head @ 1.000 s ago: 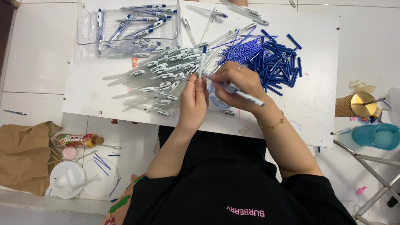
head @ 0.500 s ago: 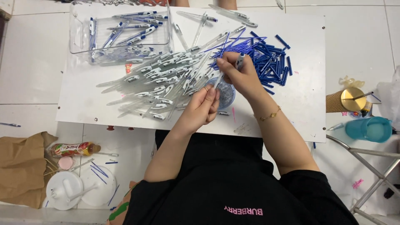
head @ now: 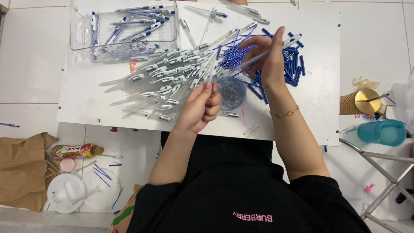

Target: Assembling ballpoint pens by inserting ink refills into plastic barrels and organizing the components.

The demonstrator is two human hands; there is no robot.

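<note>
White tabletop (head: 86, 99) on a tiled floor (head: 30, 64); clear tray (head: 125, 43) upper left, brown bag (head: 21, 172) lower left, teal cup (head: 381, 131) right. Left hand (head: 200, 108) at centre, grip pinched on a clear pen barrel (head: 212, 71). Right hand (head: 269, 56) upper centre over the blue refills (head: 293, 64), fingers closed round a pen (head: 267, 54). Small bowl (head: 231, 92) between the hands; its contents unreadable. Top pens cut off by the frame edge. Versus 0.5 s ago: right hand moved up and away from the left; hands now apart.
</note>
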